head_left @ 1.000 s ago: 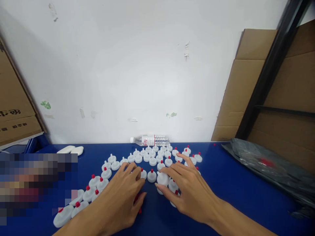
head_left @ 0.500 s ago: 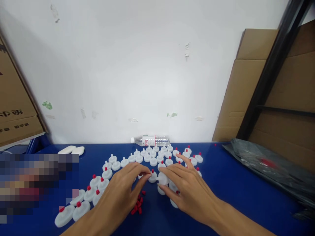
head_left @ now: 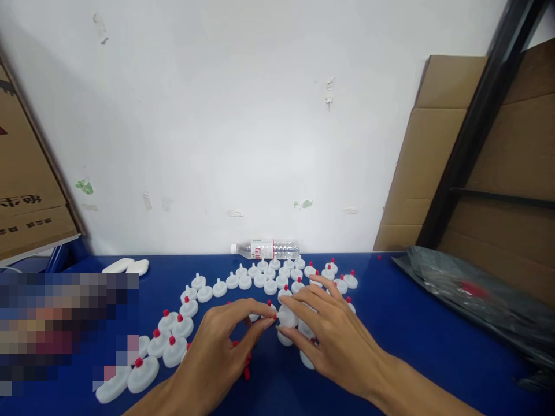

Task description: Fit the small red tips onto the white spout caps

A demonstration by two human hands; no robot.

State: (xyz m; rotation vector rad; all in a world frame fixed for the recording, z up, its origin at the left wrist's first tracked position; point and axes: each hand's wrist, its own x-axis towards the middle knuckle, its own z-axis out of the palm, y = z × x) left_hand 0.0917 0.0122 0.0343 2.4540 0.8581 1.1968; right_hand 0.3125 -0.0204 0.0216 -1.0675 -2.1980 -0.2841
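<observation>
My left hand [head_left: 228, 341] pinches a small red cap [head_left: 274, 316] between thumb and forefinger, mostly hidden by the fingertips. The cap meets the nozzle of a white round plastic piece [head_left: 287, 316], which my right hand [head_left: 327, 323] holds tilted, nozzle to the left. Partly behind my left hand lies a small pile of loose red caps [head_left: 247, 368]. Rows of similar white pieces stand around both hands; some carry red caps, such as the white piece [head_left: 143, 375] at front left, while others have bare nozzles, like the white piece [head_left: 219, 287] further back.
A clear plastic bottle [head_left: 281, 249] lies along the wall at the back of the blue table [head_left: 381, 346]. Two white objects [head_left: 137, 267] rest at back left. A dark plastic bag [head_left: 451, 294] lies on the right, with cardboard [head_left: 427, 167] behind. The left corner is blurred out.
My left hand has moved right, bringing its fingertips to the nozzle of the white piece. My right hand has barely moved and keeps its hold.
</observation>
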